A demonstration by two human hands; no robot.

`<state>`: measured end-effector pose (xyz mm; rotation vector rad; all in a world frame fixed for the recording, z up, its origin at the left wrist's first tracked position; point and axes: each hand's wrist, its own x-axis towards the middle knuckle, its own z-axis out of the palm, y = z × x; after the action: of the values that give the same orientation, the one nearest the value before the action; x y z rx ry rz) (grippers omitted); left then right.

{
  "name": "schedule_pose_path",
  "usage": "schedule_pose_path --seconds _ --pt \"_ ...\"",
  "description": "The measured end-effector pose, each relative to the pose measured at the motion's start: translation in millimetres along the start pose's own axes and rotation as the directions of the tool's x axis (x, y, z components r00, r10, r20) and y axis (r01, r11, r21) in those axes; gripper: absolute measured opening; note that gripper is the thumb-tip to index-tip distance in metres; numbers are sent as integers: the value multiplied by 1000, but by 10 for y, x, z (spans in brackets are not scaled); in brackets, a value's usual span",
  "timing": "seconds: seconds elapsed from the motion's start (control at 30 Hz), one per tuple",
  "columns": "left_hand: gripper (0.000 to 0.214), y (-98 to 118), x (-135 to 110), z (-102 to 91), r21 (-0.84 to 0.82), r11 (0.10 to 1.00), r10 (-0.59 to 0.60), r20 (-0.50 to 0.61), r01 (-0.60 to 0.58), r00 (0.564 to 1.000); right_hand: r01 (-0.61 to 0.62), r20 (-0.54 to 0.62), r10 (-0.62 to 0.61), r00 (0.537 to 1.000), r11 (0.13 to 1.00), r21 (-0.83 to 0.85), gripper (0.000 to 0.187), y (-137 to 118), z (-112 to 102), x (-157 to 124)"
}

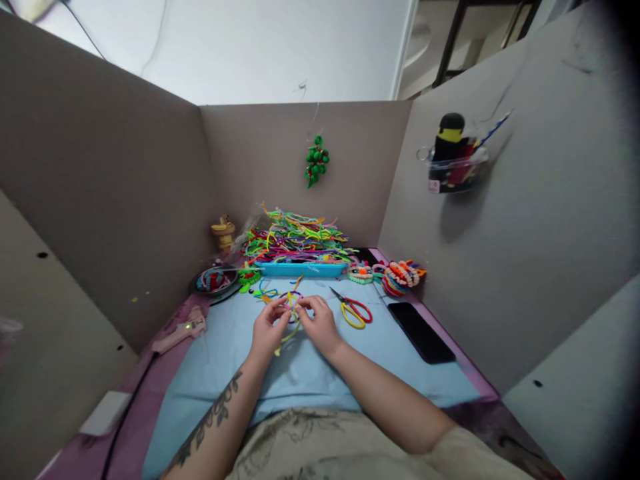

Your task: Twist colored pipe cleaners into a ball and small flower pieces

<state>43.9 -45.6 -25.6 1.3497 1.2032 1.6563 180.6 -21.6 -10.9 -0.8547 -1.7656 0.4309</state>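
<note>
While pinching slender yellow-and-purple strands [291, 297] between left hand [269, 324] and right hand [321, 327], holds both close together above light-blue cloth [215, 360], probably for steadiness, with red-and-yellow-handled metal scissors [366, 311] nearby, seemingly for reach.

My left hand [270, 323] and right hand [320, 324] pinch close together. My tattooed left forearm [220, 417] and right forearm [387, 392] slant inward.

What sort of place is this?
Probably a small handcraft workstation: a tangled heap of thin multicoloured cords, red-and-yellow-handled metal scissors and a pink plastic glue gun.
</note>
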Motion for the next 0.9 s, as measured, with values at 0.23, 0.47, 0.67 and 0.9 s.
schedule_pose_path --seconds 0.23,0.47,0.67,0.9 --pt "35 61 -24 -3 92 995 39 -14 -37 999 21 -1 -21 1000 1000 14 12 72 58 -3" --pt "38 77 -32 1 111 993 45 15 -47 999 -90 29 87 996 987 131 10 121 107 -12" --pt "38 83 -31 17 104 993 48 26 -50 999 -155 67 145 987 974 164 8 94 94 -10" --pt "37 64 -41 11 114 992 55 58 -61 997 -179 68 168 983 960 214 13 104 103 -15"
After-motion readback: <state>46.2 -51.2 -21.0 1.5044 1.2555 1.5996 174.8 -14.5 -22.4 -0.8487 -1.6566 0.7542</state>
